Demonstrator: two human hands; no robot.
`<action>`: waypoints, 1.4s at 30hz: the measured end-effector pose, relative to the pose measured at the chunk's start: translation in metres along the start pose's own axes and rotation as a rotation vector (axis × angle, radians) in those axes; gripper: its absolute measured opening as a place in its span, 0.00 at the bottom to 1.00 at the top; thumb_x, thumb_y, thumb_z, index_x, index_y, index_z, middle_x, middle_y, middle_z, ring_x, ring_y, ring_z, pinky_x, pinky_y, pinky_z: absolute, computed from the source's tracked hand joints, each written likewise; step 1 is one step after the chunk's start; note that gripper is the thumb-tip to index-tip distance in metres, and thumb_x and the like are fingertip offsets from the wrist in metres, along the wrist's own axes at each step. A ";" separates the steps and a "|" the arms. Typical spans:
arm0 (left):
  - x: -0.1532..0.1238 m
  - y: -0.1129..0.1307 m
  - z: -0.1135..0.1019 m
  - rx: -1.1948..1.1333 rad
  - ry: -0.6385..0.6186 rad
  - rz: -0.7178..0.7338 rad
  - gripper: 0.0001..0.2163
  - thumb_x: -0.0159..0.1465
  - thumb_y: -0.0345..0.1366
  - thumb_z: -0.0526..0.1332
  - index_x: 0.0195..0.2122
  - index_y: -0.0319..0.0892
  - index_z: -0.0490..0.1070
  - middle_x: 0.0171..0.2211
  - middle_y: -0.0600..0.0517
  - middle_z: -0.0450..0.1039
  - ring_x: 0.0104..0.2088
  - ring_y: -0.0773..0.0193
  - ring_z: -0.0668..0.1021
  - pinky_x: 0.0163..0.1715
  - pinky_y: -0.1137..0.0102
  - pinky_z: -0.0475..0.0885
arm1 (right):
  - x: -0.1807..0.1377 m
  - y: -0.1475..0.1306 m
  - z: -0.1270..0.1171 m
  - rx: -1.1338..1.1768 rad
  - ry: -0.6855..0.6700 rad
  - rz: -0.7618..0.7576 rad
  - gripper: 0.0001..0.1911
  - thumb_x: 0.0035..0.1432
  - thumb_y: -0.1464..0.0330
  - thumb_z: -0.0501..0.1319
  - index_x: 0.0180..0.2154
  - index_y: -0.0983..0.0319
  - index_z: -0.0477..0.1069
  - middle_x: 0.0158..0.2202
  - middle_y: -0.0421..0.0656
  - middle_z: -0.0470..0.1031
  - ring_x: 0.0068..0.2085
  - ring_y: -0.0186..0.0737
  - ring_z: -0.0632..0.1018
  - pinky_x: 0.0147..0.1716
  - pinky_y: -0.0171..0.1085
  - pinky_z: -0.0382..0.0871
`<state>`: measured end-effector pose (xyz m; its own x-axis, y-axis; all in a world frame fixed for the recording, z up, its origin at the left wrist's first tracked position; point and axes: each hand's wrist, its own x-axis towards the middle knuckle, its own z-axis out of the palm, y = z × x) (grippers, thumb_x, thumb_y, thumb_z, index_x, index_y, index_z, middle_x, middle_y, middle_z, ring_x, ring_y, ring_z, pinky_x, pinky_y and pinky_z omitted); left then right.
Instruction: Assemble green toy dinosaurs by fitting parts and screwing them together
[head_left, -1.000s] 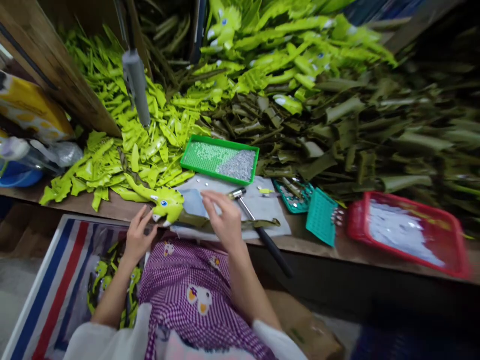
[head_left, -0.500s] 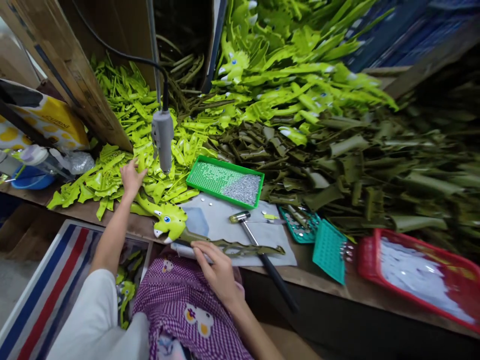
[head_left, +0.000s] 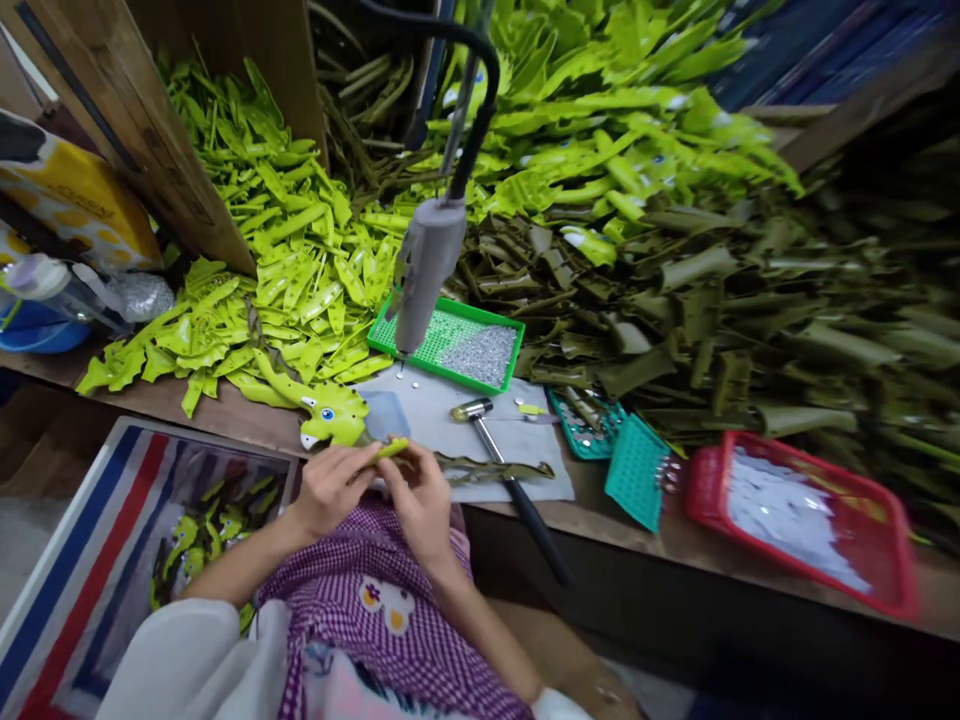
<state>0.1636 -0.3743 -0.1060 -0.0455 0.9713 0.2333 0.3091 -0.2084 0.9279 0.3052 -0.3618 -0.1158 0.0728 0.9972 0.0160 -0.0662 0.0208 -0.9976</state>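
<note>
My left hand (head_left: 330, 487) and my right hand (head_left: 420, 495) meet at the bench's front edge, both pinched round a small lime-green plastic piece (head_left: 392, 449). Just behind them lies a lime-green dinosaur-head toy (head_left: 330, 412) joined to a long olive-green part (head_left: 495, 468), on a grey mat (head_left: 442, 420). A grey hanging power screwdriver (head_left: 426, 272) dangles above the mat, free of both hands. A hammer (head_left: 510, 480) lies on the mat to the right of my hands.
A green tray of small screws (head_left: 450, 342) sits behind the mat. Teal trays (head_left: 634, 465) and a red tray (head_left: 795, 510) stand to the right. Heaps of lime-green (head_left: 300, 260) and olive parts (head_left: 712, 300) fill the bench. A striped box (head_left: 112, 540) with finished toys is lower left.
My left hand came back from the lime-green pile with a small piece and joined the right hand at the front edge. The hanging screwdriver swung to the right.
</note>
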 end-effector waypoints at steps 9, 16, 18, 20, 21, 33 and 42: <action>0.055 0.040 0.064 0.002 -0.296 0.202 0.15 0.62 0.30 0.60 0.49 0.46 0.75 0.45 0.44 0.78 0.45 0.54 0.78 0.51 0.58 0.67 | 0.049 -0.002 -0.032 0.430 0.382 0.156 0.14 0.46 0.62 0.67 0.36 0.63 0.74 0.36 0.45 0.80 0.37 0.38 0.81 0.39 0.38 0.76; 0.061 0.022 0.017 0.546 -0.565 0.400 0.22 0.63 0.38 0.61 0.58 0.43 0.64 0.57 0.43 0.68 0.56 0.53 0.71 0.59 0.52 0.60 | 0.027 -0.009 -0.095 0.403 0.532 0.106 0.14 0.39 0.68 0.69 0.32 0.61 0.74 0.32 0.40 0.80 0.33 0.36 0.80 0.38 0.39 0.75; 0.053 -0.002 0.002 0.760 -0.627 0.384 0.21 0.65 0.34 0.58 0.59 0.40 0.63 0.55 0.41 0.70 0.57 0.52 0.70 0.60 0.51 0.58 | 0.000 -0.003 -0.088 0.454 0.458 0.196 0.14 0.39 0.68 0.70 0.32 0.60 0.74 0.32 0.41 0.80 0.34 0.38 0.80 0.39 0.42 0.76; 0.051 -0.019 -0.004 0.872 -0.640 0.401 0.19 0.66 0.31 0.55 0.58 0.39 0.63 0.52 0.41 0.71 0.56 0.53 0.71 0.61 0.51 0.56 | -0.019 0.006 -0.079 0.525 0.386 0.260 0.15 0.38 0.67 0.71 0.33 0.60 0.74 0.34 0.42 0.80 0.36 0.40 0.81 0.41 0.43 0.76; 0.052 -0.023 -0.005 0.893 -0.640 0.424 0.18 0.66 0.31 0.54 0.57 0.39 0.64 0.51 0.42 0.73 0.54 0.54 0.72 0.62 0.51 0.55 | -0.024 0.010 -0.076 0.551 0.367 0.293 0.16 0.37 0.67 0.72 0.33 0.60 0.75 0.35 0.42 0.80 0.37 0.40 0.81 0.42 0.43 0.76; 0.064 -0.014 -0.023 0.744 -0.534 0.543 0.17 0.67 0.33 0.55 0.56 0.41 0.67 0.50 0.44 0.75 0.53 0.54 0.75 0.63 0.42 0.30 | 0.019 0.034 -0.086 0.656 0.393 0.295 0.12 0.42 0.69 0.68 0.32 0.59 0.72 0.33 0.36 0.79 0.36 0.31 0.79 0.38 0.31 0.76; 0.065 -0.019 -0.019 0.700 -0.501 0.557 0.18 0.66 0.32 0.56 0.58 0.46 0.66 0.50 0.45 0.76 0.52 0.53 0.76 0.60 0.39 0.25 | 0.009 0.049 -0.074 0.651 0.306 0.346 0.14 0.40 0.68 0.70 0.34 0.58 0.73 0.36 0.37 0.80 0.37 0.33 0.80 0.39 0.34 0.77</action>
<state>0.1366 -0.3090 -0.1028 0.6267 0.7264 0.2821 0.6572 -0.6872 0.3097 0.3759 -0.3569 -0.1698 0.2057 0.8926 -0.4012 -0.6961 -0.1547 -0.7011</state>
